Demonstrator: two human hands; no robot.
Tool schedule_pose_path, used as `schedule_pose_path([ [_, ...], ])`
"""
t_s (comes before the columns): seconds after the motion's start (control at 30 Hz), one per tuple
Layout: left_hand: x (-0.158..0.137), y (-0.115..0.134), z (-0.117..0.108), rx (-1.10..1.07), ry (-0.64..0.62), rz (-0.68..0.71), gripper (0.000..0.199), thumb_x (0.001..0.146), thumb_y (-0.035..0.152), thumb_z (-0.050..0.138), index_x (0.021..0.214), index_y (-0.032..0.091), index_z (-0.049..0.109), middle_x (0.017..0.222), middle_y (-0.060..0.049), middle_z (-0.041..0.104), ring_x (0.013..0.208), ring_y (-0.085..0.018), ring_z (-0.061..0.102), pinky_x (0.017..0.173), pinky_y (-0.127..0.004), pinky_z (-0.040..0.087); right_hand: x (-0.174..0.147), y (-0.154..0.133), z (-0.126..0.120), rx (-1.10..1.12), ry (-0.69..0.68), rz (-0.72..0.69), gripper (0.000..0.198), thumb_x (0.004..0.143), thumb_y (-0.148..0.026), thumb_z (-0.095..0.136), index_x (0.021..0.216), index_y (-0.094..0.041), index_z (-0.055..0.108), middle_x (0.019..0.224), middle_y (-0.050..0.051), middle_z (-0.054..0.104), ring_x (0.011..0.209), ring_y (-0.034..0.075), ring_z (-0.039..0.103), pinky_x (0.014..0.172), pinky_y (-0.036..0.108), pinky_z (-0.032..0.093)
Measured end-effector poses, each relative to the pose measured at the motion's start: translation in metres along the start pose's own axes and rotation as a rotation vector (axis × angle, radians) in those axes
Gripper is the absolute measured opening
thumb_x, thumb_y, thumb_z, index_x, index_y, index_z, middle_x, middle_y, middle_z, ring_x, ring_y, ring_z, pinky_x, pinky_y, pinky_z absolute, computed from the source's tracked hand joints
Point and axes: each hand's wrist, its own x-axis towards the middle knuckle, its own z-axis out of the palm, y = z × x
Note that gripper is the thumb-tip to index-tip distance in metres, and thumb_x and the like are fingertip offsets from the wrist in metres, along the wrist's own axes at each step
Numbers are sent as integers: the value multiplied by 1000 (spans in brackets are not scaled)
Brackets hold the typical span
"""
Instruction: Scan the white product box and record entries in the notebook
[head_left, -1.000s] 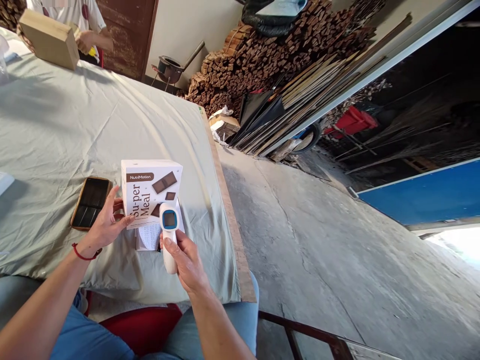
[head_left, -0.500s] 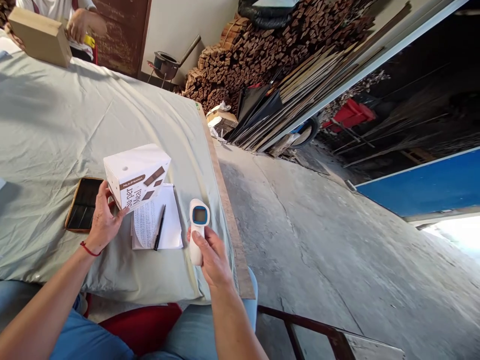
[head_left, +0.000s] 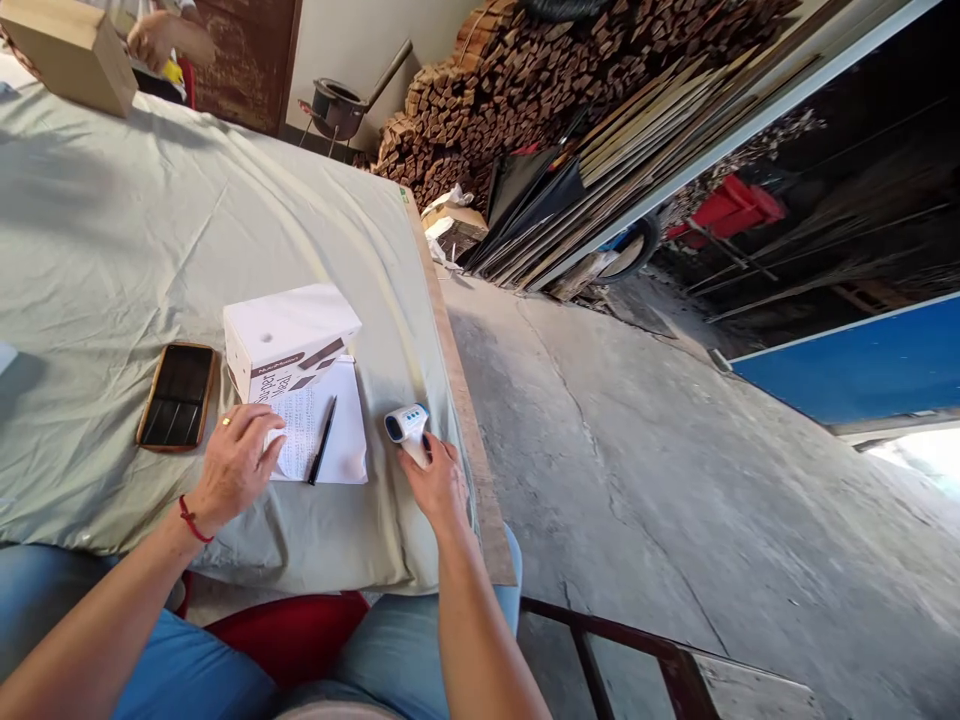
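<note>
My right hand (head_left: 441, 484) grips a white infrared thermometer (head_left: 409, 426) low at the right of the cloth, its blue-edged screen end tipped to the left. My left hand (head_left: 238, 455) is off the white printed box (head_left: 292, 325), just in front of it, with bent fingers and a gap between thumb and fingertips. The box rests at the back of a stack of papers (head_left: 349, 430) and covers part of it. On the sheets lies a black pen (head_left: 322, 440). Left of my left hand is a phone (head_left: 177, 396) in an orange-brown case.
A pale cloth (head_left: 150, 230) covers the table, whose bare wooden edge (head_left: 480, 500) runs along the right. Across the table a person's hand (head_left: 150, 40) is near a cardboard box (head_left: 75, 50). Stacked firewood (head_left: 465, 120) and leaning boards (head_left: 577, 200) stand beyond the concrete floor (head_left: 562, 400).
My left hand has let go of the white box, which now sits on the table, and moved right over the papers. My right hand has lowered and turned the thermometer.
</note>
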Motion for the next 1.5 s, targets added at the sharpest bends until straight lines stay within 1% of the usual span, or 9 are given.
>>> schedule_pose_path([
  [0.13,-5,8,2,5,-296,125,15,100,19,51,104,20,65,102,-5,70,97,-20,62,90,-36,48,-10,-27,0,42,191,-312,33,91,-36,57,119,-22,68,117,14,63,108,31,56,94,48,45],
  [0.23,-10,7,8,16,-493,127,19,100,18,50,99,21,69,97,-3,71,92,-20,62,88,-37,45,-17,-59,9,138,51,-585,26,97,-25,52,111,-26,73,114,10,64,106,27,56,96,45,46],
  [0.33,-11,7,8,63,-612,82,21,98,16,51,96,21,71,95,-4,69,92,-20,60,88,-38,42,-19,-79,21,104,-54,-696,38,95,-13,48,117,-29,74,127,10,59,109,27,54,95,45,47],
  [0.6,-3,10,-3,150,-740,10,22,98,20,53,91,23,74,93,-6,65,92,-23,56,81,-38,39,10,-60,1,-26,-213,-927,18,93,-18,62,99,-26,76,95,8,63,90,25,55,80,41,46],
  [0.7,1,9,-2,129,-762,3,20,97,22,55,96,24,75,96,-6,66,94,-24,57,82,-38,40,10,-54,-19,198,-176,-865,8,94,-21,62,95,-23,69,86,6,64,83,23,58,78,39,48],
  [0.83,7,7,-1,155,-771,24,19,95,20,58,103,23,75,98,-7,68,96,-25,58,82,-39,43,-21,-68,-25,763,25,-500,9,94,-32,61,91,-24,58,80,0,63,66,16,59,64,31,51],
  [0.97,13,7,0,188,-777,63,24,95,18,57,110,24,75,99,-7,69,96,-27,59,80,-40,45,-52,-100,-6,1099,-104,-257,18,95,-39,51,95,-24,61,81,0,67,67,15,64,69,33,55],
  [1.27,11,11,1,174,-777,172,31,95,12,52,108,28,76,92,-5,66,90,-23,59,82,-39,46,-65,-94,10,811,-223,-243,4,80,-25,61,81,-22,57,68,-3,61,58,12,54,58,26,46],
  [1.5,7,11,2,155,-752,175,35,96,10,49,110,29,75,89,-5,64,90,-23,58,80,-39,46,-69,-89,23,733,-118,-299,12,83,-24,57,72,-23,54,62,-3,59,55,12,50,55,25,43],
])
